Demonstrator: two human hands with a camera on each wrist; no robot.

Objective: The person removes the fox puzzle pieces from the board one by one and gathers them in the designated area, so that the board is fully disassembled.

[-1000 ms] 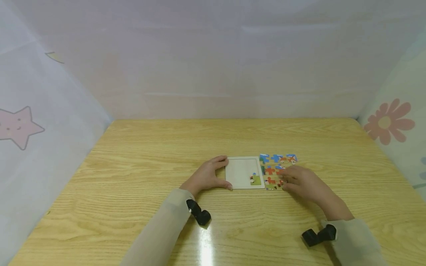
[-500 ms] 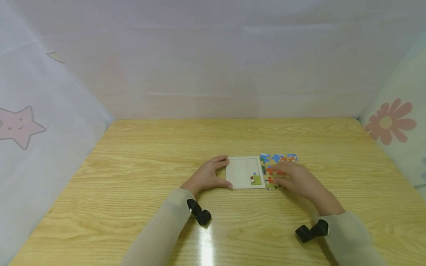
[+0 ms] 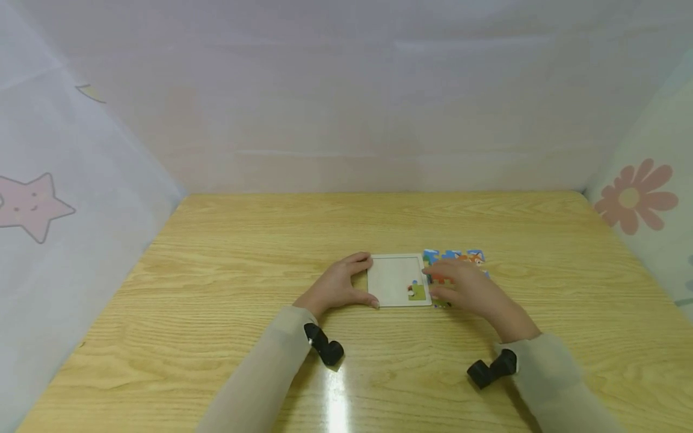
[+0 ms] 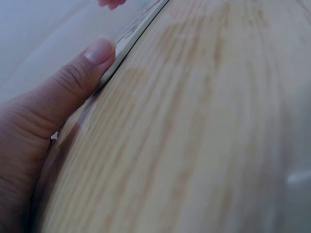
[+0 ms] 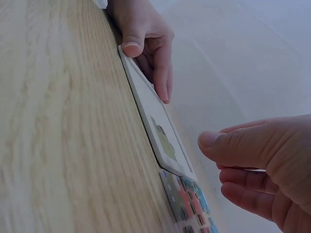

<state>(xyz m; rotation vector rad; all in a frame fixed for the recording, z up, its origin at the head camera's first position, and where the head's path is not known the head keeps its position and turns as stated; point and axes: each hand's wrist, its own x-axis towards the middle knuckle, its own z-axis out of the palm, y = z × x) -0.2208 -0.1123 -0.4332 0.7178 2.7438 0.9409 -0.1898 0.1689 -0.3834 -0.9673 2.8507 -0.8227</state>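
A white square puzzle tray lies flat on the table. My left hand grips its left side, thumb at the near corner and fingers at the far one. In the tray's near right corner sits a green puzzle piece. My right hand hovers at the tray's right edge, over the loose puzzle pieces, and covers many of them. In the right wrist view, the right thumb and fingers stand loosely bent and apart, with no piece showing between them.
The wooden table carries the tray and the rows of pieces beside it. A pale cloth backdrop rises behind the table and along both sides. Black wrist cameras sit on both sleeves.
My right hand has moved left across the loose pieces to the tray's right edge. The left hand and the tray have stayed in place.
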